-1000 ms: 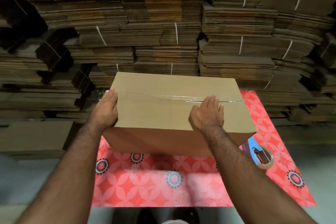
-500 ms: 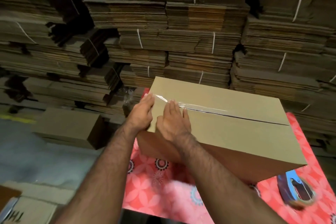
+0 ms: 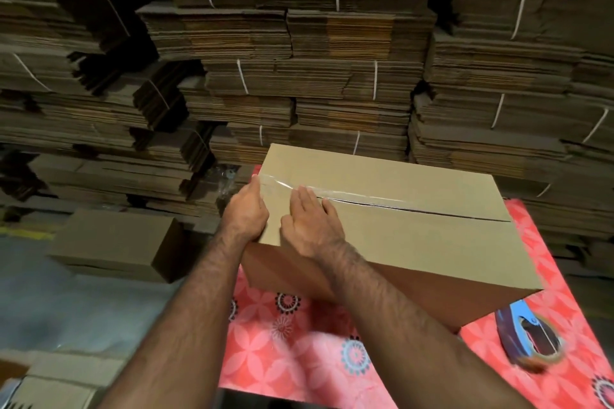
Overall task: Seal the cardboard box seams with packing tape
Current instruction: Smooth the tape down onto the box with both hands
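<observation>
A closed brown cardboard box (image 3: 415,236) sits on a table with a red flowered cloth (image 3: 299,352). A strip of clear tape (image 3: 358,196) runs along its top centre seam from the left edge. My left hand (image 3: 247,209) wraps over the box's left edge, where the tape folds down. My right hand (image 3: 310,222) lies flat on the box top just beside it, fingers pressing on the taped seam. A blue tape dispenser (image 3: 531,339) with a tape roll rests on the cloth at the right, untouched.
Tall stacks of flattened cardboard (image 3: 299,60), tied with white string, fill the whole background. Another closed brown box (image 3: 116,242) stands on the floor to the left. More flat cardboard (image 3: 50,385) lies at the bottom left.
One second ago my hands were spread apart on the box top. My right hand slid left along the taped seam to the left end; the view also turned, and little changed since half a second ago.
</observation>
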The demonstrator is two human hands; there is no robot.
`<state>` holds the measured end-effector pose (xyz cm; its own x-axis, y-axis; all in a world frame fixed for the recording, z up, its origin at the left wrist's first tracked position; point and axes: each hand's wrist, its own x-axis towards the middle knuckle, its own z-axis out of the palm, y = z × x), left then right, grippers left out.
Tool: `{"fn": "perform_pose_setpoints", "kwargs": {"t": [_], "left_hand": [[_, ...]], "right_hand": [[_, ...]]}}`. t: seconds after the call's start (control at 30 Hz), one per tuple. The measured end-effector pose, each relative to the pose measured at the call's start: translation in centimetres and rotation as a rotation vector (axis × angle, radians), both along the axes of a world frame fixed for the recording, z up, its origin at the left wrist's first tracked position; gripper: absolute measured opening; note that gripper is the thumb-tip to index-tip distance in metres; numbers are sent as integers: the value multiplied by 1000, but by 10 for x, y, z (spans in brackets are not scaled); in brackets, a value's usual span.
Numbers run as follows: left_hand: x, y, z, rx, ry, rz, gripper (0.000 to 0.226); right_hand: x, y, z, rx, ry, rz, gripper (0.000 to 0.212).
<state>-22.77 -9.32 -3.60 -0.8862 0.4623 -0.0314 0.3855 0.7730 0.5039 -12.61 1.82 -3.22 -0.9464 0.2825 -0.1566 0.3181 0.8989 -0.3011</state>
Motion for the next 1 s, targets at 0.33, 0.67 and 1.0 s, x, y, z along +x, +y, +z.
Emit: {"fn": "perform_pose_setpoints", "kwargs": {"t": [0.33,0.67,1.0], "left_hand": [[59,26,40,-281,332,128,41],[183,77,44,-330,-99,83,69],[207,99,20,449,-645,370,114]], "right_hand": [[60,122,32,58,206,-194,65],[72,218,36,131,-34,-200,82],[81,246,37,76,-62,-206,83]]}}
